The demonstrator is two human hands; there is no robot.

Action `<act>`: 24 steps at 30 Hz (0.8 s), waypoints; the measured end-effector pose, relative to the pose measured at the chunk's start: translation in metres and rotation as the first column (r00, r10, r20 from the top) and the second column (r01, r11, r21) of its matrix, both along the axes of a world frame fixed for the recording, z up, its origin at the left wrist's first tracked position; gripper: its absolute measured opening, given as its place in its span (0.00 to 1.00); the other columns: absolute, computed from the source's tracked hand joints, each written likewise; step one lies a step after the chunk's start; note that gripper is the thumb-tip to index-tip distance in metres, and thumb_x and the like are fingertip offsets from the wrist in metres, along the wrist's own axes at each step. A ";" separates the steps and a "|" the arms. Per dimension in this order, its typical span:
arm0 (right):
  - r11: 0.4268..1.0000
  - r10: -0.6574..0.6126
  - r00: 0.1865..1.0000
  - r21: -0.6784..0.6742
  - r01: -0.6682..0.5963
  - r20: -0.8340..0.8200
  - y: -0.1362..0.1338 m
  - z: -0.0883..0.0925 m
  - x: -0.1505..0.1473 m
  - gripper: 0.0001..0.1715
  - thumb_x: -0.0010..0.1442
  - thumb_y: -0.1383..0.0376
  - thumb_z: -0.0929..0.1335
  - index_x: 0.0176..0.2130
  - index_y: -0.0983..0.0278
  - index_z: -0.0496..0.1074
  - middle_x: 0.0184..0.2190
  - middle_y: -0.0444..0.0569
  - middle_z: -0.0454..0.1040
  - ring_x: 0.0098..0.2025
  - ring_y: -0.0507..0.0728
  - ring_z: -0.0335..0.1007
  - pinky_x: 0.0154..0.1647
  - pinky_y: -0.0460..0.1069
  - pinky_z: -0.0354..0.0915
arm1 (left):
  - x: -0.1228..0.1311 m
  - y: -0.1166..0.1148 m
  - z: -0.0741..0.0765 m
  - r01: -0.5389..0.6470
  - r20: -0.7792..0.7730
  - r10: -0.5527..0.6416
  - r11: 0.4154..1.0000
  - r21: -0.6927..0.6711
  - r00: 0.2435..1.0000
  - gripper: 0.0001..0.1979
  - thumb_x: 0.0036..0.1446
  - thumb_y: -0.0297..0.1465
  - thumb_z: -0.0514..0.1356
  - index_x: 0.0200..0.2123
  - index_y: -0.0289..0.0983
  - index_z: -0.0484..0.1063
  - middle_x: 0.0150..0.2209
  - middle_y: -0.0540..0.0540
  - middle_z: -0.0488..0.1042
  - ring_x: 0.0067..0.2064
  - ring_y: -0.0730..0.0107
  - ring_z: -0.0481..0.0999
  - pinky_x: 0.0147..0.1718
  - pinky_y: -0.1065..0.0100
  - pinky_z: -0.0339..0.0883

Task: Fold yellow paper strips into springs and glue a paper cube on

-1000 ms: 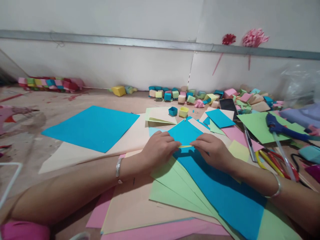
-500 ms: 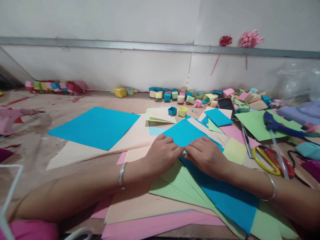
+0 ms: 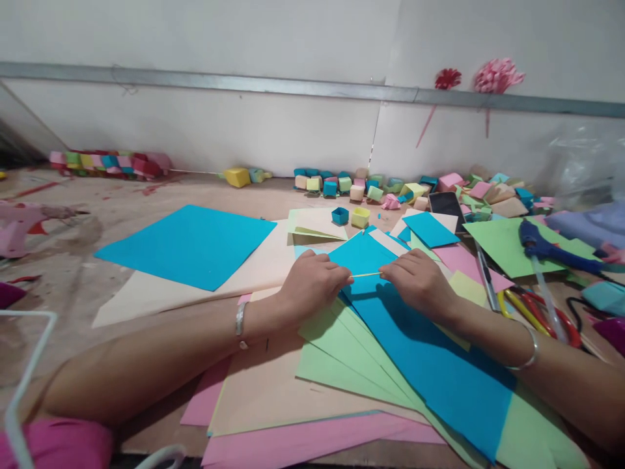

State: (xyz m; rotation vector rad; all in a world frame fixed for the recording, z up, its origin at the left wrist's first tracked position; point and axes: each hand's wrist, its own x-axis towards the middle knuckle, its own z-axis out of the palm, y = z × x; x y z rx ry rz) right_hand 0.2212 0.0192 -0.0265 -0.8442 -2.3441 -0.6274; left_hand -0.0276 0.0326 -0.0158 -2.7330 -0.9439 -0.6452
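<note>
My left hand [image 3: 311, 284] and my right hand [image 3: 420, 281] are both closed in a pinch on the two ends of a thin yellow paper strip [image 3: 366, 275], held stretched between them. Under the strip lies a small blue paper square [image 3: 364, 255]. Both hands hover over a fan of large green and blue paper sheets [image 3: 420, 355] spread on the table. I wear a silver bangle on each wrist.
A big blue sheet [image 3: 188, 244] lies at the left on cream paper. Small folded paper boxes [image 3: 359, 185] line the back wall, with a blue box [image 3: 340, 215] and a yellow box [image 3: 360, 217] closer. A phone [image 3: 445, 204], blue glue gun [image 3: 547, 250], pen and scissors [image 3: 532, 312] sit at the right.
My hands came together half a second ago, then drew apart, and the yellow strip is stretched between them once more. The view shifted slightly.
</note>
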 end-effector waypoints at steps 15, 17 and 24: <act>0.978 -0.185 0.972 0.124 0.167 0.148 0.015 -0.002 0.013 0.18 0.64 0.75 0.59 0.29 0.66 0.73 0.21 0.47 0.67 0.27 0.55 0.57 0.33 0.51 0.48 | -0.009 0.025 -0.001 -0.029 -0.001 0.029 0.999 0.045 1.000 0.19 0.66 0.34 0.48 0.28 0.38 0.75 0.23 0.48 0.74 0.27 0.68 0.68 0.27 0.65 0.51; 0.968 -0.209 0.967 0.173 0.182 0.148 0.015 0.000 0.011 0.18 0.64 0.74 0.60 0.28 0.66 0.73 0.20 0.47 0.66 0.27 0.56 0.56 0.33 0.51 0.47 | -0.010 0.029 0.001 -0.014 -0.041 0.019 0.993 0.118 0.999 0.16 0.66 0.33 0.50 0.31 0.38 0.75 0.25 0.48 0.75 0.29 0.66 0.70 0.29 0.64 0.52; 0.939 -0.304 0.943 0.207 0.273 0.133 0.005 0.002 0.001 0.17 0.64 0.75 0.60 0.29 0.67 0.73 0.24 0.50 0.71 0.30 0.56 0.61 0.36 0.52 0.49 | -0.009 0.022 0.008 0.042 -0.171 0.040 0.894 0.447 0.984 0.11 0.64 0.22 0.50 0.42 0.33 0.72 0.27 0.46 0.75 0.30 0.66 0.68 0.29 0.62 0.52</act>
